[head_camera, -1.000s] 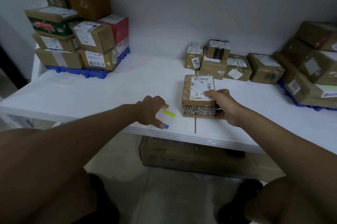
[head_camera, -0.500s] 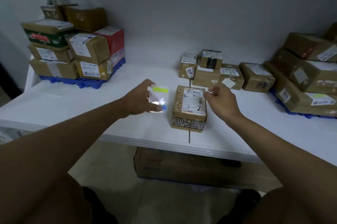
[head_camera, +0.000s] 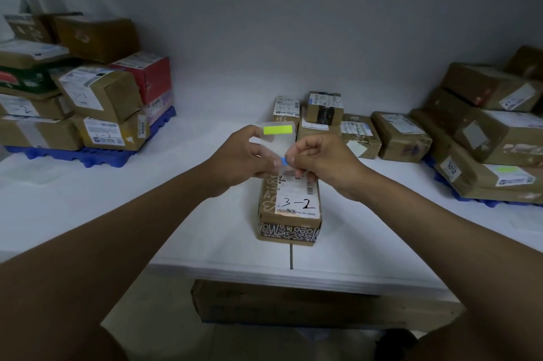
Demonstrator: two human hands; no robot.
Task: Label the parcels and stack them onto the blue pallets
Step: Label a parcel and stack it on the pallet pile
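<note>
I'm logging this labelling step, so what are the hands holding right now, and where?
The left hand holds a clear sticker sheet by its left edge; the right hand pinches the small blue sticker at its bottom.

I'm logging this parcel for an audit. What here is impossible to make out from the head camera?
- Sticker sheet: its blue sticker is mostly covered by the fingertips of the left hand and right hand.
- Parcel marked 3-2: its far end is hidden behind both hands; the fine print is too small.
- Right pallet stack: cut off by the frame's right edge.
- Box under the table: dark, markings unreadable.
</note>
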